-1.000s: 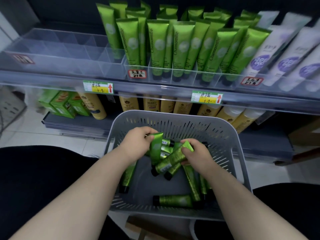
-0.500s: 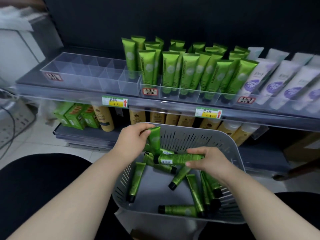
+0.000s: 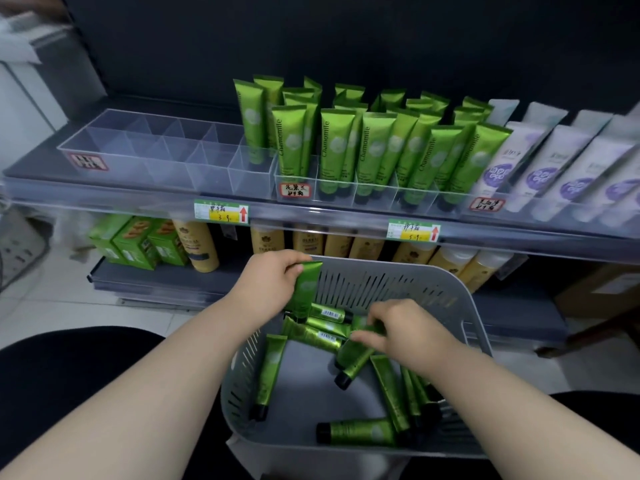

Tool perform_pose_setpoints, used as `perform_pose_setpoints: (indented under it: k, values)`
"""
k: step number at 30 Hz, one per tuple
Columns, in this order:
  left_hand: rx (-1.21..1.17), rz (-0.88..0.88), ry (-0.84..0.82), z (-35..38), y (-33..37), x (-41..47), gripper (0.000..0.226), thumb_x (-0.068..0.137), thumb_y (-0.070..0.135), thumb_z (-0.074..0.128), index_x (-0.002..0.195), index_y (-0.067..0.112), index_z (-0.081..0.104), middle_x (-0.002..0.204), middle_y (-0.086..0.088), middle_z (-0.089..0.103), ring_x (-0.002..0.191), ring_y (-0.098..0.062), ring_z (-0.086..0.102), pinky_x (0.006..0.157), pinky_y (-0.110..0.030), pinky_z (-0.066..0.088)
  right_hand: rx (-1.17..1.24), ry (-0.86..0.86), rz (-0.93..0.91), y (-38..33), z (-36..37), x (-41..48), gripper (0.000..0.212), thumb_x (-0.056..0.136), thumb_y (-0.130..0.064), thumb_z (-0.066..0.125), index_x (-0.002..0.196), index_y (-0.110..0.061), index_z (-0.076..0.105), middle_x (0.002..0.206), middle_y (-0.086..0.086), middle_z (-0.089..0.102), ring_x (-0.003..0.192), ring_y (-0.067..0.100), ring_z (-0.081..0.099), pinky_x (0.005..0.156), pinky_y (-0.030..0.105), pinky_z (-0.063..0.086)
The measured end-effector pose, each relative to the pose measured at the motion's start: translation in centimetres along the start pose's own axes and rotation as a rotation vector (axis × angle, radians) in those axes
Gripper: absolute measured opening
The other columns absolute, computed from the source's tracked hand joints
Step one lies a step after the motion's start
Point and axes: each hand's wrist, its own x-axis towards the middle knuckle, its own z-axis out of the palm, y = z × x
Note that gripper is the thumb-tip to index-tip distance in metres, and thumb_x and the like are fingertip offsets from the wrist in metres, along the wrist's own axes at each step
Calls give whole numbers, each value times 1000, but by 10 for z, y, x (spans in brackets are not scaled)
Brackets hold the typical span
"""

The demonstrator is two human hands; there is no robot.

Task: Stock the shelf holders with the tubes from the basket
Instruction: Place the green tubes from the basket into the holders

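My left grip is closed round a green tube, held upright at the far-left rim of the basket. My right grip sits lower, inside the basket, with its fingers curled on a second tube that lies slanted, black cap toward me. Loose tubes lie crosswise on the basket floor around both.

Above the basket runs the shelf, its clear front lip standing between my grips and the holders. Price tags are fixed to that lip. A clear holder sits on the shelf to the left. Just beside it, stocked tubes lean in rows, and white tubes follow on the right. Under the shelf stand yellow bottles and green boxes.

The basket's far wall covers part of the bottle row. My right grip hides the upper end of the second tube, and the lower end of the tube in my left is lost among the loose ones. The white tubes are cut off at the right edge. The writing on the tags is too blurred to read.
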Motion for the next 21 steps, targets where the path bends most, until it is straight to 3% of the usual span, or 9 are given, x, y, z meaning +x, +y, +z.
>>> perform_pose_setpoints:
  k: [3,5,7,9,11,13,16,18,21]
  values:
    - [-17,63,24,-10,3,7,28,95,14,51,119,19,64,117,1,65,111,-14,56,88,-11,33,-133,21,-115,-2,-24,10,38,92,-50,45,79,-15,44,70,-4,41,84,22,54,67,26,27]
    - [-35,107,62,-19,2,13,28,94,14,52,118,20,64,113,4,66,106,-10,57,84,-9,33,-104,66,-154,-3,-38,18,37,93,-46,47,79,-12,49,67,-5,40,78,19,48,66,25,26]
    - [-103,129,103,-31,1,21,26,93,15,54,114,24,66,105,11,65,102,-6,57,84,-11,36,-39,119,-199,-6,-55,25,35,93,-39,50,86,-7,61,73,0,52,79,19,51,68,25,31]
    - [-234,143,159,-43,-2,31,26,91,15,57,103,36,68,101,14,67,99,-7,60,90,-22,45,16,171,-230,-12,-77,32,29,94,-31,52,101,-8,68,92,6,65,92,21,56,78,24,35]
    - [-408,168,235,-58,-4,40,37,91,12,57,90,46,68,94,18,70,93,-10,64,88,-31,50,80,234,-230,-25,-104,38,28,93,-27,54,112,-12,68,101,5,64,98,19,56,87,23,37]
    - [-530,190,328,-74,-3,47,38,92,8,55,88,44,67,87,18,69,83,-9,64,81,-28,52,148,307,-202,-40,-132,45,27,93,-27,54,112,-15,68,95,-3,59,92,13,54,87,23,40]
    - [-574,237,460,-97,0,58,33,92,8,54,91,39,65,88,13,68,77,-4,62,79,-32,54,348,394,-144,-60,-163,59,19,92,-27,56,94,-17,72,76,-2,61,75,14,55,71,21,43]
    - [-530,291,510,-112,0,66,32,91,13,55,90,44,65,86,10,68,78,-10,61,78,-39,53,523,459,-136,-72,-177,73,17,91,-25,57,81,-26,69,62,-5,58,59,10,53,57,20,45]
    - [-392,381,569,-137,4,76,34,90,16,54,88,49,62,81,18,64,73,-7,57,70,-25,50,702,590,-180,-90,-197,96,20,93,-20,56,77,-25,66,55,-5,53,43,0,47,45,14,40]
